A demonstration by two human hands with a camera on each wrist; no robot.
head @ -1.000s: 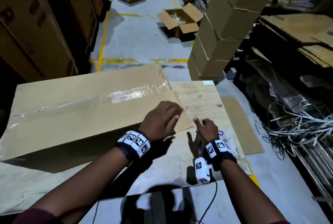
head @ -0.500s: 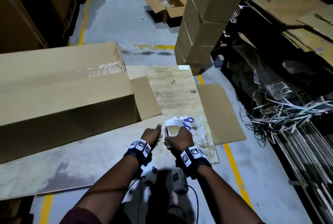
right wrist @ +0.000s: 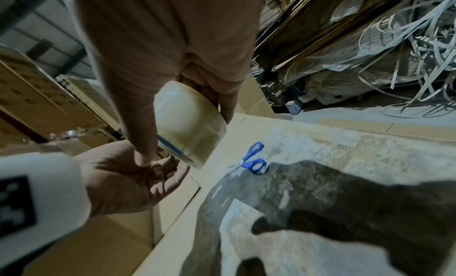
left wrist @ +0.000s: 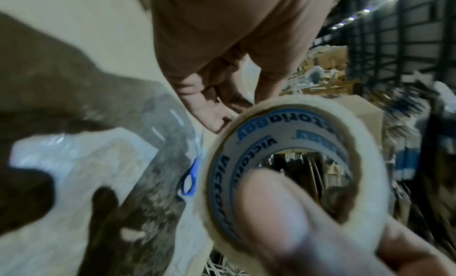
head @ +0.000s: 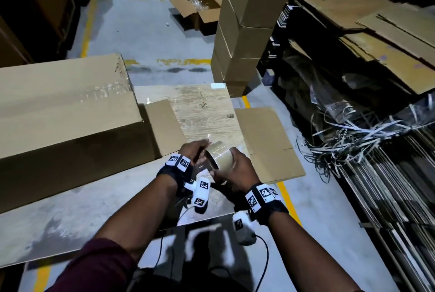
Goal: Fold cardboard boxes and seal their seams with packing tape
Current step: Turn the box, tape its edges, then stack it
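A roll of clear packing tape [head: 219, 158] is held up over the wooden table [head: 202, 108], near its right end. My right hand [head: 237, 167] grips the roll [right wrist: 187, 124], thumb across its printed core face [left wrist: 283, 212], fingers behind it. My left hand [head: 193, 153] has its palm [right wrist: 123, 178] open, and its fingertips [left wrist: 214, 120] touch the roll's rim. The long cardboard box [head: 66, 108] lies on the table to the left, taped along its top, with an end flap [head: 162, 127] sticking out. Blue-handled scissors [right wrist: 254, 159] lie on the table under the hands.
A flat cardboard sheet [head: 266, 141] lies on the floor right of the table. A stack of closed boxes [head: 242, 33] rises behind it, with an open box [head: 195, 7] further back. Tangled strapping [head: 353, 141] and racks of flat cardboard fill the right side.
My left hand left the box flap, and both hands came to the tape roll by the scissors. The roll is now raised off the table between them.
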